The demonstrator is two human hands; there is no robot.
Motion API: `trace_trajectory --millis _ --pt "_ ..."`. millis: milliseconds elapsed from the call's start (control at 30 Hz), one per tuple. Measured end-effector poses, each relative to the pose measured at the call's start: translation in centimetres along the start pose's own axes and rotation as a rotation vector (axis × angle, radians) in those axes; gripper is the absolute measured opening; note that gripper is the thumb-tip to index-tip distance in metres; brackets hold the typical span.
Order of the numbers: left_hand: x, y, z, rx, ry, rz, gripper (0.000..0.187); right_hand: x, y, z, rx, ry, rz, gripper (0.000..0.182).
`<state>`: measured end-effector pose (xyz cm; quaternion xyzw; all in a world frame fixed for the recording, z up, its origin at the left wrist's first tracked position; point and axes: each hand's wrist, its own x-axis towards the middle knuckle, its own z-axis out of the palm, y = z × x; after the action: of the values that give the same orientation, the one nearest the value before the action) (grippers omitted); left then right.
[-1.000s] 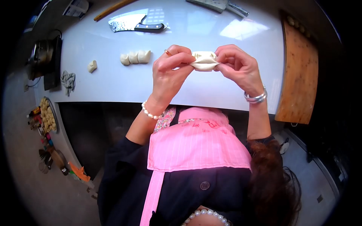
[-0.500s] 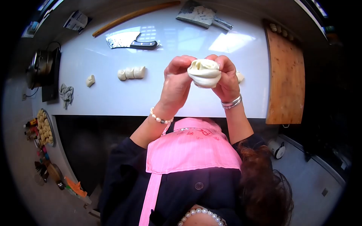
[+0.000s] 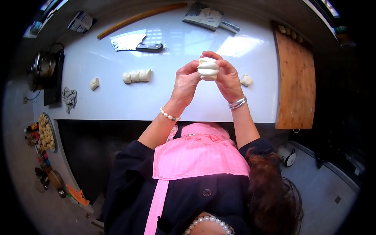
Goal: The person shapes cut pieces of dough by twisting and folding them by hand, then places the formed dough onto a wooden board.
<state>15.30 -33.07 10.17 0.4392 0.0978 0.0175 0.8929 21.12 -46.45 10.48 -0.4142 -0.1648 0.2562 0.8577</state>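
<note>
A layered, folded piece of white dough (image 3: 208, 69) is held up above the white counter (image 3: 156, 103) between both hands. My left hand (image 3: 185, 83) grips its left side, fingers closed on it. From the right, my right hand (image 3: 228, 80) has its fingers wrapped round the other side and behind. Beyond it to the right lies one small dough piece (image 3: 246, 80). Left of my hands, a short row of dough pieces (image 3: 136, 76) rests on the counter, and a single piece (image 3: 94, 84) lies farther left.
A cleaver (image 3: 137, 44), a long wooden rod (image 3: 141, 18) and a floury metal scoop-like tool (image 3: 207, 17) lie at the back. On the right is a wooden board (image 3: 295, 82) with dough pieces. A grey cloth (image 3: 69, 98) and a pot (image 3: 42, 69) are at left.
The dough now looks narrower and more compressed between my hands. My right hand has shifted slightly left, uncovering the dough piece on the right.
</note>
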Motion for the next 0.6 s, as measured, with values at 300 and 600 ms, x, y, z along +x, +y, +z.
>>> trace_trajectory --millis 300,600 --pt "0.8 -1.1 1.3 0.157 0.167 -0.169 0.03 -0.6 0.1 -4.3 -0.228 0.121 0.199 0.018" --pt "3.6 -5.5 4.2 0.429 0.065 0.146 0.006 -2.4 -7.3 -4.7 -0.571 0.144 0.199 0.055"
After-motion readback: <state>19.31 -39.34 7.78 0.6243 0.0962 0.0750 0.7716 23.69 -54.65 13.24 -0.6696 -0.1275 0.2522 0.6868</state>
